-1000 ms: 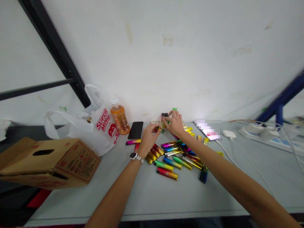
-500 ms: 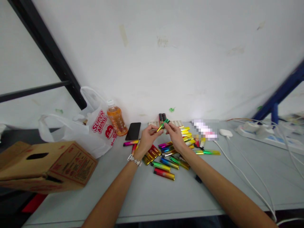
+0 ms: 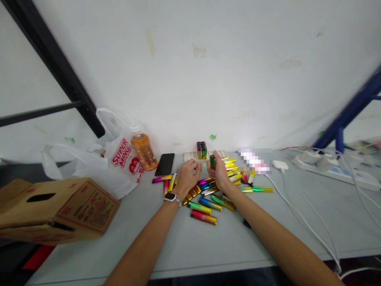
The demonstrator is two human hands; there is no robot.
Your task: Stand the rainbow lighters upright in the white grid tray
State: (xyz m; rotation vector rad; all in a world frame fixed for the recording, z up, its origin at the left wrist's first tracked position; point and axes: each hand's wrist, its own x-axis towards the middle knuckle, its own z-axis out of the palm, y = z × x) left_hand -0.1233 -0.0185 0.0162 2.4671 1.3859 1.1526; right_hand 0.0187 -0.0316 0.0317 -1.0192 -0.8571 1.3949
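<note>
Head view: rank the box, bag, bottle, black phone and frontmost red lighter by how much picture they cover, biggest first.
1. Box, cut off at the left edge
2. Bag
3. Bottle
4. Phone
5. Lighter, longer than the phone but slimmer

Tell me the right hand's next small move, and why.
Probably stand the green lighter beside the upright lighters: the right hand holds it roughly upright near the pale tray, where that group stands with tray showing on both sides.

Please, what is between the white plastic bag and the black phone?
In the head view, an orange bottle is between the bag and the black phone.
</note>
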